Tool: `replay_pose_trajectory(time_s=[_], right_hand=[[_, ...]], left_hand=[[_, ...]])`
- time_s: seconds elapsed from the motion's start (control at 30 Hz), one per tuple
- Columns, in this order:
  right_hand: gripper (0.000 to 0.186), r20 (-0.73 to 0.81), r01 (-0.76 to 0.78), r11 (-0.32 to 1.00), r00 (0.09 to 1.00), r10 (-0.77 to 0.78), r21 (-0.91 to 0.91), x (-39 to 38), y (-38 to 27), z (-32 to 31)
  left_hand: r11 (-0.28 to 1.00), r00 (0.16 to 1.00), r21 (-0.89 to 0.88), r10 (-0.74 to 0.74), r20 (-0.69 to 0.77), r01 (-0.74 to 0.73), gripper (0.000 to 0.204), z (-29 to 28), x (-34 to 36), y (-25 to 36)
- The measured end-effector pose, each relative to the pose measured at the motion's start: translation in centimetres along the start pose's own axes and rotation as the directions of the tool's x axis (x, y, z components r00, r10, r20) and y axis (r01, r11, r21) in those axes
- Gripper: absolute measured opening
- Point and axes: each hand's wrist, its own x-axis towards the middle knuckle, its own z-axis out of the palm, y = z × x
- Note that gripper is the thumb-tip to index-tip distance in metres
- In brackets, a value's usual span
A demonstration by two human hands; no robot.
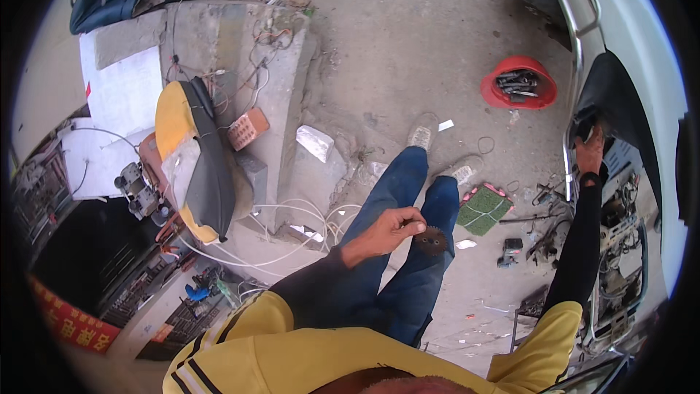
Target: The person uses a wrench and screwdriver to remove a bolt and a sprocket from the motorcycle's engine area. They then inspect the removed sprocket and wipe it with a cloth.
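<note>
Between the thumb and fingers of my left hand (390, 232), a dark brown toothed metal disc like a sprocket (432, 242) is pinched by its edge, with small holes through it. It hangs in front of my knees. Out to the right, my right arm is stretched toward a white vehicle body. There my right hand (590, 152) is up against the lower part of a black flap or cover (620, 98), beside a silver metal bar (576, 44). Its fingertips are lost in the dark area there, so I cannot make out their grip.
A red helmet (490, 93) holding metal tools lies on the concrete ahead. Near my feet are a green turf mat (485, 209) and a small dark tool (510, 252). Metal parts (620, 226) crowd the right. At left are a yellow-black seat (208, 175), brick (248, 129) and loose white cable (292, 203).
</note>
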Motion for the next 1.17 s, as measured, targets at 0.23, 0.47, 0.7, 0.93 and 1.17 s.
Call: replay_pose_trajectory(time_s=[0.23, 0.47, 0.7, 0.93, 1.17], right_hand=[[0.085, 0.011, 0.09, 0.964, 0.996, -0.091, -0.248, 3.1, 2.9, 1.0], [0.079, 0.106, -0.076, 0.961, 0.993, 0.049, 0.265, -1.5, -0.5, -4.7], [0.036, 0.0, -0.195, 0.834, 0.974, 0.228, 0.516, -9.0, -17.8, -12.5], [0.053, 0.352, -0.44, 0.065, 0.79, 0.502, 0.896, -23.7, -27.5, -14.0], [0.076, 0.632, -0.238, -0.65, 0.609, 0.479, 0.722, -38.0, -35.3, -8.4]], left_hand=[[0.997, 0.998, -0.061, -0.054, -0.029, 0.052, 0.018, 2.3, -1.4, -9.2], [0.99, 0.991, -0.081, -0.121, -0.062, 0.115, 0.015, 3.5, -5.0, -10.7], [0.969, 0.974, -0.223, -0.15, -0.169, 0.111, 0.012, 6.0, -11.1, -13.0], [0.984, 0.988, -0.123, -0.138, -0.068, 0.128, 0.012, 2.7, -11.8, -10.0], [0.993, 0.993, -0.006, -0.121, 0.02, 0.121, 0.014, -0.3, -12.0, -8.0]])
